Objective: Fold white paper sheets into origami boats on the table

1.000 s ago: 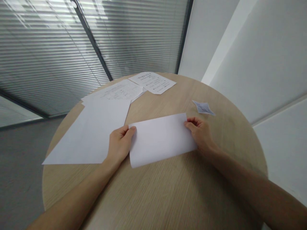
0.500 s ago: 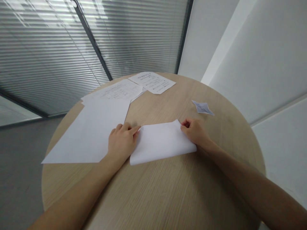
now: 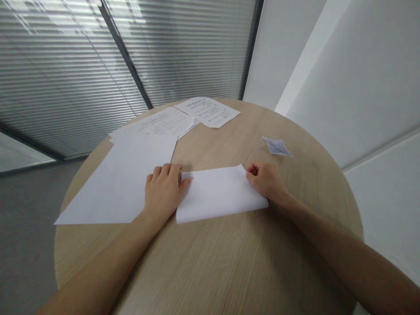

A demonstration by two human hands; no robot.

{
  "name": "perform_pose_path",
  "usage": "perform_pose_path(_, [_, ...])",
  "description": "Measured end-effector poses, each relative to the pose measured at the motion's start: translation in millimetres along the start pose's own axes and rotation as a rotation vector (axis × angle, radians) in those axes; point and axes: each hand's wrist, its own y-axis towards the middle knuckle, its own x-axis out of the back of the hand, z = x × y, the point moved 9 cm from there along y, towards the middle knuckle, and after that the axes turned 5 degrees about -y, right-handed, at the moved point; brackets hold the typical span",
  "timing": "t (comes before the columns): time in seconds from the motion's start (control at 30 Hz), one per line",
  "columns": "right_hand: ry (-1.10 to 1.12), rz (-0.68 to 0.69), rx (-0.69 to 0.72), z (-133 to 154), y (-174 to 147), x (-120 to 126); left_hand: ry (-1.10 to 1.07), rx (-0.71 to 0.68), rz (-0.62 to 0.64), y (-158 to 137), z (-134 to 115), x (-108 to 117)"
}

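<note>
A white sheet of paper [image 3: 219, 192], doubled over with a rounded fold along its near side, lies on the table between my hands. My left hand [image 3: 164, 186] rests at its left edge, thumb on the sheet and the other fingers stretched forward, apart from the thumb. At the far right corner, my right hand [image 3: 264, 179] pinches the paper between thumb and fingers. To the left, partly beneath my left hand and forearm, lies a larger blank white sheet [image 3: 114, 188].
Printed sheets [image 3: 210, 112] lie at the far side of the round wooden table [image 3: 210, 271]. A small folded paper piece [image 3: 277, 147] sits beyond my right hand. Behind the table are window blinds [image 3: 197, 52] and a white wall [image 3: 370, 87].
My left hand has shifted slightly left, its index finger moving off the folded sheet's far left corner and its thumb now on the paper. My right hand keeps its pinch.
</note>
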Motion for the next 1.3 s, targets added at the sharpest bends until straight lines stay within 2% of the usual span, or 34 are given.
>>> perform_pose_path(0.1, [-0.002, 0.009, 0.004, 1, 0, 0, -0.023, -0.023, 0.001, 1, 1, -2])
perform_pose_path(0.2, [-0.009, 0.014, 0.004, 1, 0, -1, -0.072, -0.106, -0.045, 3, -3, -2])
perform_pose_path(0.3, [-0.019, 0.009, 0.012, 2, 0, -1, -0.171, -0.292, -0.083, 1, -13, -4])
perform_pose_path(0.4, [-0.036, 0.002, 0.013, 2, 0, -1, -0.259, -0.489, -0.05, -3, -25, -9])
perform_pose_path(0.5, [-0.053, -0.004, 0.021, 2, 1, -1, -0.246, -0.572, -0.014, -6, -32, -11])
perform_pose_path(0.6, [-0.07, -0.005, 0.03, 1, 1, -2, -0.2, -0.587, 0.018, -7, -37, -7])
perform_pose_path(0.77, [-0.109, 0.007, 0.049, 4, 2, -3, -0.156, -0.527, 0.119, -8, -45, 0])
perform_pose_path(0.93, [-0.183, 0.08, 0.06, 6, -1, -6, -0.077, -0.512, 0.212, -12, -52, -1])
perform_pose_path(1.07, [-0.308, 0.038, 0.076, 9, -4, 6, -0.015, -0.52, 0.249, -17, -56, -4])
perform_pose_path(1.17, [-0.387, 0.027, 0.197, 25, -5, 15, 0.0, -0.517, 0.258, -18, -57, -5])
perform_pose_path(1.3, [-0.436, 0.181, 0.473, 64, -19, 4, -0.013, -0.512, 0.241, -19, -57, -4])
